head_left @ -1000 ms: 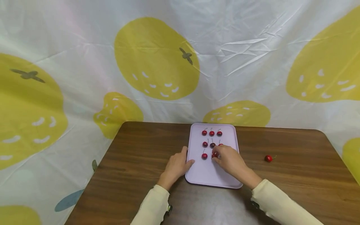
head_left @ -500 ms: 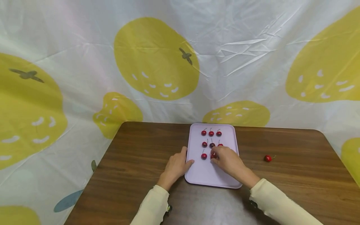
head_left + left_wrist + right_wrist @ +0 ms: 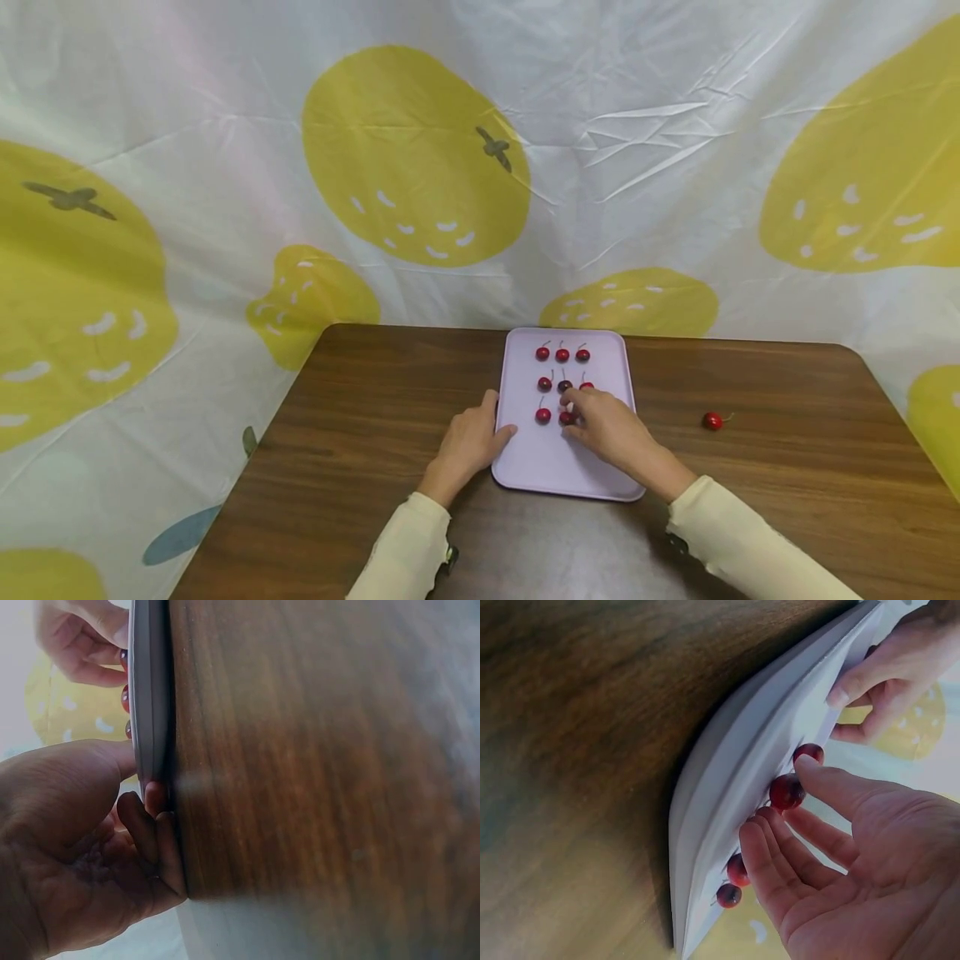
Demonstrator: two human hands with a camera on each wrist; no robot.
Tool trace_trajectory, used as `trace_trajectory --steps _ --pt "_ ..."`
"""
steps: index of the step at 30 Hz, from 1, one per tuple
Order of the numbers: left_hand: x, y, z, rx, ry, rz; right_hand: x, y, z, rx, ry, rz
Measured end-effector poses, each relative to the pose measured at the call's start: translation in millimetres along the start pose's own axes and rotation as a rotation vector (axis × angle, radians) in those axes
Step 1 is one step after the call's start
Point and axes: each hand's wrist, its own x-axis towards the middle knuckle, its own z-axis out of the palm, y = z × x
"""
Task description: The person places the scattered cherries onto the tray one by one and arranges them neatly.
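A pale lilac tray [image 3: 534, 467] lies on the table with rows of red, stemmed cherries on it. My left hand [image 3: 467, 439] holds the tray's left edge, thumb over the rim; in the left wrist view its fingers [image 3: 166, 847] are bent against the tray's side. My right hand [image 3: 611, 425] is over the tray, its thumb and fingers parted around a cherry [image 3: 567, 418] in the nearest row. In the right wrist view the thumb is close to that cherry [image 3: 787, 792]; whether it touches is unclear. Left of it sits another cherry [image 3: 542, 415].
One more cherry [image 3: 712, 421] lies on the brown wooden table [image 3: 780, 467], to the right of the tray. Behind the table hangs a white curtain [image 3: 600, 75] printed with yellow fruit.
The right thumb and fingers have parted slightly around the cherry, which shows more clearly between them. The left hand keeps its place on the tray. The head view has shifted slightly.
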Motion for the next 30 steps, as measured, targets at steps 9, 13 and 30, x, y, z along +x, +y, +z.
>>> trace_trajectory --steps 9,13,30 --pt "1.0 -1.4 0.9 0.002 0.003 0.000 -5 12 -6 0.063 -0.052 -0.013" --pt "1.7 -1.9 2.3 0.008 0.005 0.005 -13 21 -17 0.075 -0.002 0.011" --pt "-0.3 -0.1 -0.2 0.000 -0.011 0.004 -61 86 -76 -0.098 0.172 0.146"
